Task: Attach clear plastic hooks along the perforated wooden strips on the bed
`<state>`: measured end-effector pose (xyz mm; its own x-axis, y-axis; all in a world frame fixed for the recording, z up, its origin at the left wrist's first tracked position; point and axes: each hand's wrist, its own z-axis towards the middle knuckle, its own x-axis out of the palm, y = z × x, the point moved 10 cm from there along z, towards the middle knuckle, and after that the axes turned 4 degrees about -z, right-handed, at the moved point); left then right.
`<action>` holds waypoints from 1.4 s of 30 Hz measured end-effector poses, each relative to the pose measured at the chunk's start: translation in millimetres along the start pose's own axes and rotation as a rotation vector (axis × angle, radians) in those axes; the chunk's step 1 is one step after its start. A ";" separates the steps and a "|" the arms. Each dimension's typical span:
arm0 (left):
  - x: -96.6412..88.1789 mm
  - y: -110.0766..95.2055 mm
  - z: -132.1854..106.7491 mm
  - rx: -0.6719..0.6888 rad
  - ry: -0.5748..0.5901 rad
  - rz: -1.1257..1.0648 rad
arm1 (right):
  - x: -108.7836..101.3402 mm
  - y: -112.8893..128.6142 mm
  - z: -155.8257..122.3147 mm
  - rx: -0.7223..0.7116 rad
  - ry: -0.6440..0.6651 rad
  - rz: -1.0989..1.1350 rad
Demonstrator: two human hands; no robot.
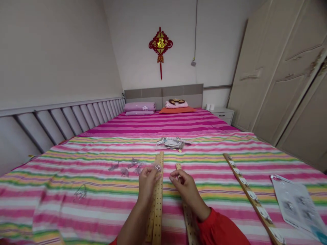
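My left hand (147,180) is closed in a pinch on a small clear plastic packet (157,167) with shiny bits inside. It is above a pair of wooden strips (157,211) with rows of small holes, lying side by side. My right hand (186,187) has its thumb and forefinger drawn together; whether anything small is between them I cannot make out. Under that hand and forearm runs another holed wooden strip (188,221), partly hidden. Several more small clear packets (124,172) lie on the striped sheet to the left of my left hand.
A bundle of plastic-wrapped items (172,143) lies ahead on the bed. To the right are a wooden strip with round white pieces (251,194) and a clear blister pack (297,204). Some thin, tangled clear material (80,192) is at left. A railing (63,119) borders the left side.
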<state>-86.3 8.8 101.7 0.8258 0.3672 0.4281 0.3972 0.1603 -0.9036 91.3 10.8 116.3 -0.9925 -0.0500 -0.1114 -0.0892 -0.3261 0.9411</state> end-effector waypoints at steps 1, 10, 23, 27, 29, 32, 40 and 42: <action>4.0 8.7 -1.1 -0.072 0.012 -0.081 | 0.6 2.9 0.3 -0.020 -0.002 -0.016; 25.7 33.5 -19.0 -0.196 0.057 -0.153 | 3.9 30.2 -5.3 -0.234 0.004 -0.347; 56.4 50.0 -38.4 -0.291 0.152 -0.146 | -9.0 44.4 -23.1 -0.399 -0.128 -0.685; 55.5 45.4 -38.8 -0.262 0.144 0.011 | -40.1 12.5 -8.6 -0.098 -0.212 -0.207; 51.5 46.7 -33.7 -0.253 0.122 0.060 | -49.3 -15.8 -2.6 0.100 -0.237 0.064; 47.5 52.5 -21.6 -0.241 0.101 0.073 | -52.7 -41.9 1.6 0.246 -0.218 0.237; 67.8 74.0 -3.2 -0.266 0.191 0.104 | -51.5 -67.8 1.7 0.332 -0.176 0.305; 74.2 73.8 3.0 -0.239 0.207 0.105 | -54.7 -71.5 5.2 0.332 -0.191 0.285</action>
<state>3.1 50.6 66.8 0.9214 0.1726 0.3482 0.3676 -0.0968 -0.9249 151.5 41.7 56.8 -0.9761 0.0910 0.1975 0.1980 -0.0038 0.9802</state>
